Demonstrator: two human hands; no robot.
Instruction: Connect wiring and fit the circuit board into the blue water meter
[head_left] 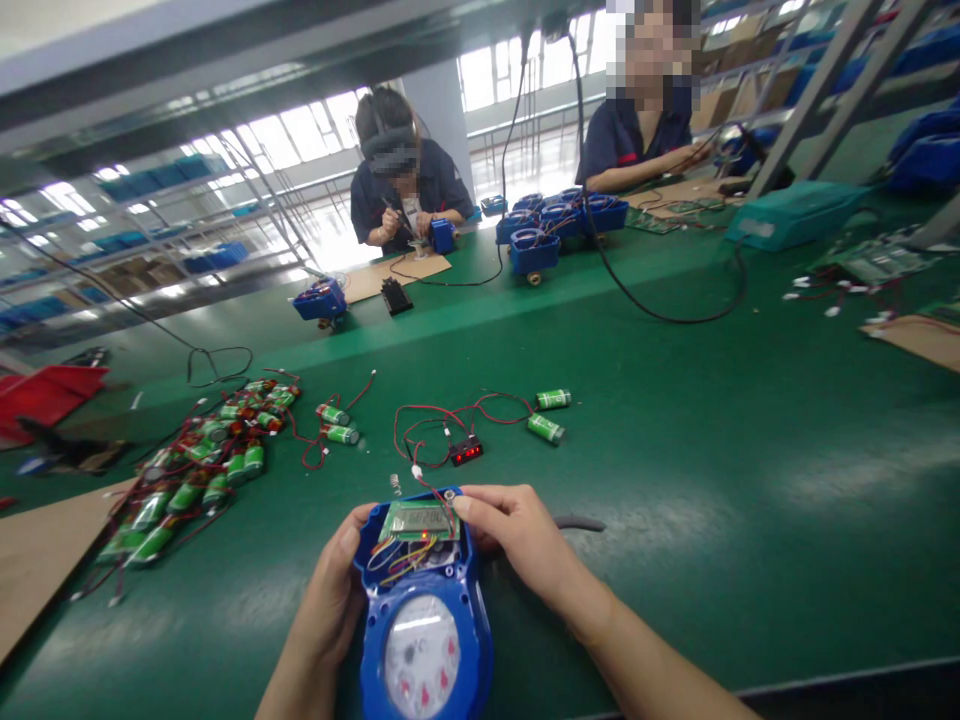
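A blue water meter (424,620) with a white dial lies on the green table (712,450) close to me. Its open top shows a green circuit board (417,520) with a lit red light and coloured wires. My left hand (330,600) grips the meter's left side. My right hand (517,545) holds the right top corner, fingertips on the board's edge. A red wire runs from the board to a small black display (466,450) with red digits, and on to two green batteries (549,415).
A heap of several green batteries with red wires (199,465) lies at left, beside a cardboard sheet (37,560). Two co-workers sit across the table with blue meter housings (555,225), cables and a teal box (791,215). Shelves with blue bins stand behind.
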